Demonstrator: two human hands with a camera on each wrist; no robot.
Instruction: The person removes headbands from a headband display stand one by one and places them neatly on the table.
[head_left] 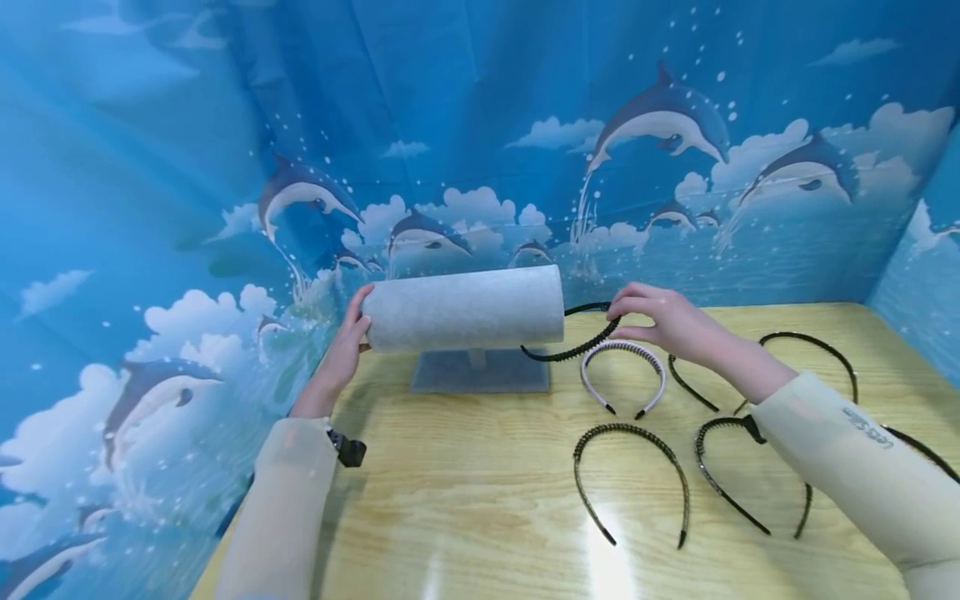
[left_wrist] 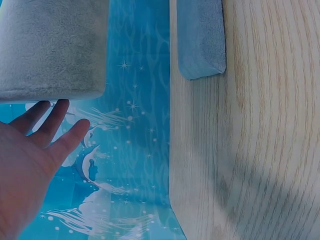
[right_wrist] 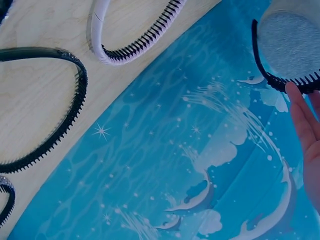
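A grey plush headband display roll (head_left: 465,308) stands on a flat grey base (head_left: 450,373). My left hand (head_left: 347,354) rests against the roll's left end; in the left wrist view its fingers (left_wrist: 62,142) are extended and touch the end's edge. At the opposite end, my right hand (head_left: 663,321) pinches a black toothed headband (head_left: 573,353) by the middle of its arc. The headband's two arms point toward the roll, one passing in front of its right end. In the right wrist view, the held headband (right_wrist: 274,84) curves beside the roll's round end face.
On the wooden table (head_left: 450,483) lie a lilac headband (head_left: 587,379), a brown toothed headband (head_left: 632,428), a dark headband with a bow (head_left: 701,450) and further black headbands (head_left: 843,360) under and beside the right forearm. A dolphin-print cloth (head_left: 480,125) hangs behind.
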